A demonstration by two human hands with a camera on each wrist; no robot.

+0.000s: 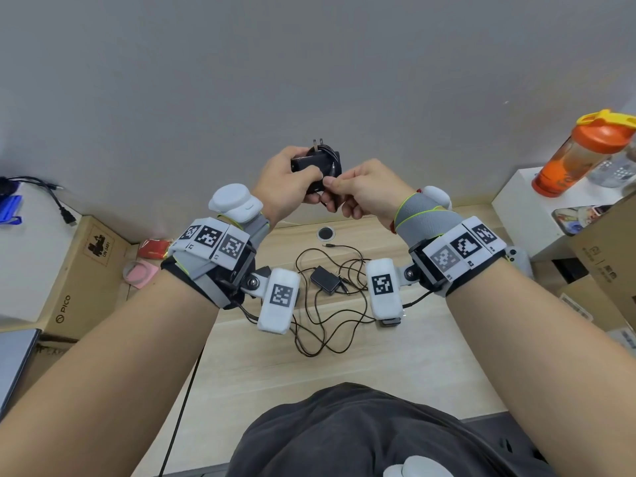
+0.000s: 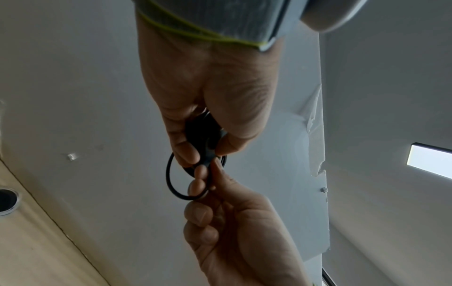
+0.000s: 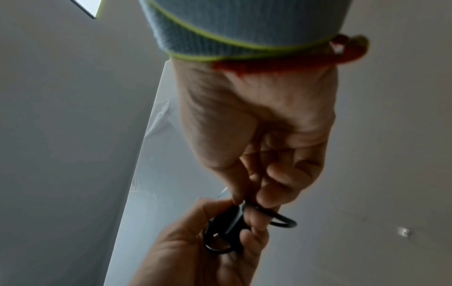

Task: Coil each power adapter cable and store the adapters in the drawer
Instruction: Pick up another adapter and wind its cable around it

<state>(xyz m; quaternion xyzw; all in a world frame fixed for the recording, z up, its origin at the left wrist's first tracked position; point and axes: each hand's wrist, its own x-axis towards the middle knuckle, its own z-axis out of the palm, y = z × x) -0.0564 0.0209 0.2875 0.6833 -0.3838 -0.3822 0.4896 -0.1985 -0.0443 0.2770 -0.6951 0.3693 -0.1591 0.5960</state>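
Observation:
I hold a black power adapter [image 1: 315, 163] up in front of the wall, prongs upward, with its cable wound around the body. My left hand [image 1: 303, 180] grips the adapter body [image 2: 203, 135]. My right hand [image 1: 339, 187] pinches the cable's end against it, and a small loose loop [image 2: 171, 174] sticks out beside the fingers, the same cable loop [image 3: 286, 222] showing in the right wrist view. A second black adapter [image 1: 325, 278] lies on the wooden table [image 1: 413, 373] below, in its tangled, uncoiled cable [image 1: 320, 335]. No drawer is in view.
A PICO cardboard box [image 1: 79, 270] stands at the left, with a red packet [image 1: 153, 247] and a pink tape roll [image 1: 139, 270] beside it. An orange shaker bottle [image 1: 581, 156] sits on a white box at the right, near more cardboard boxes [image 1: 605, 249]. A cable grommet [image 1: 326, 233] is at the table's back edge.

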